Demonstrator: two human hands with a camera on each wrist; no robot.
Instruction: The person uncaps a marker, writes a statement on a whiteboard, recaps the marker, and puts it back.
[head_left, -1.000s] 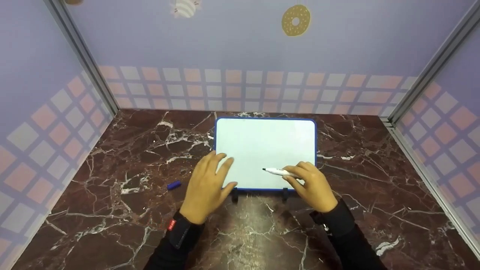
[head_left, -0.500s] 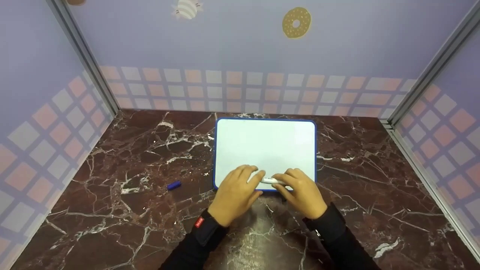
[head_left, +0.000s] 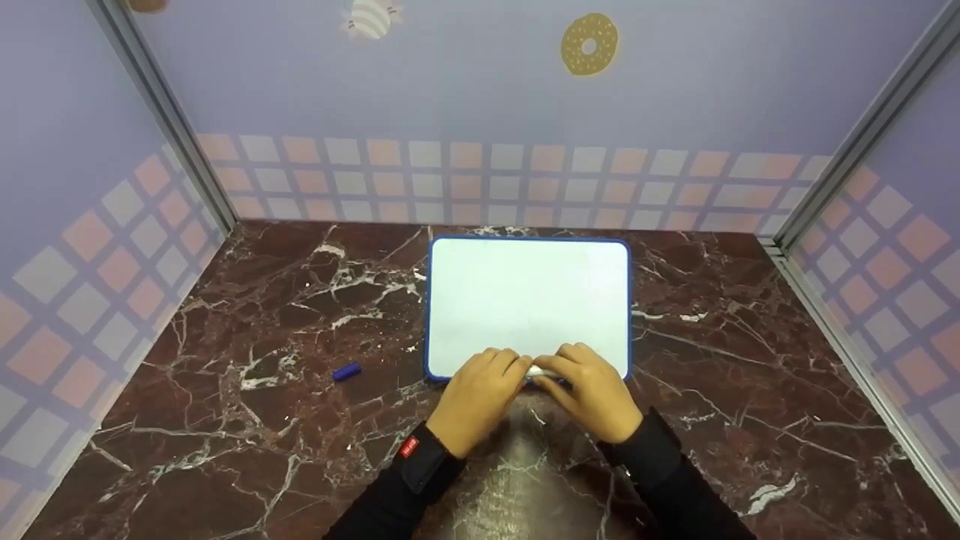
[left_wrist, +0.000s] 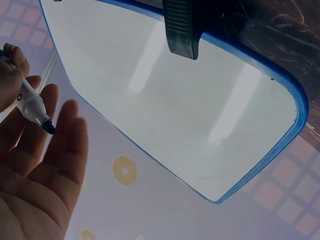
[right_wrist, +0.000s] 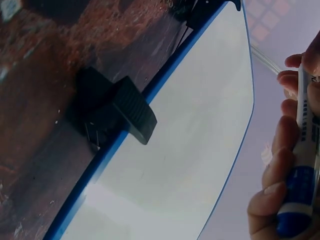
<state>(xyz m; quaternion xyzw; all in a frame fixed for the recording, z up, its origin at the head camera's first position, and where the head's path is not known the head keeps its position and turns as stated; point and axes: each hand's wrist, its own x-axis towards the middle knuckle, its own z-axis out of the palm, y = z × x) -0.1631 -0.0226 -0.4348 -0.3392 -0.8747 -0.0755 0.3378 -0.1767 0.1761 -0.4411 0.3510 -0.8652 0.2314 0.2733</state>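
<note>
A white marker (head_left: 534,371) with no cap on lies level between my hands, above the lower edge of the whiteboard (head_left: 528,300). Its dark blue nib points into my left palm in the left wrist view. My left hand (head_left: 478,397) pinches the nib side of the barrel with thumb and finger, the other fingers loosely bent. My right hand (head_left: 589,394) grips the rear half, fingers curled along it; the blue rear end (right_wrist: 295,220) shows in the right wrist view. A blue cap (head_left: 346,371) lies on the table to the left.
The blue-framed whiteboard leans back, held at its lower edge by black clip feet (right_wrist: 135,110). It stands on a dark marbled table (head_left: 285,450). Lilac panels with a checked band (head_left: 510,184) enclose the back and both sides.
My left hand has moved right from the board's left edge to the marker. My right hand has brought the marker down and slightly left, so the hands meet. The cap has not moved.
</note>
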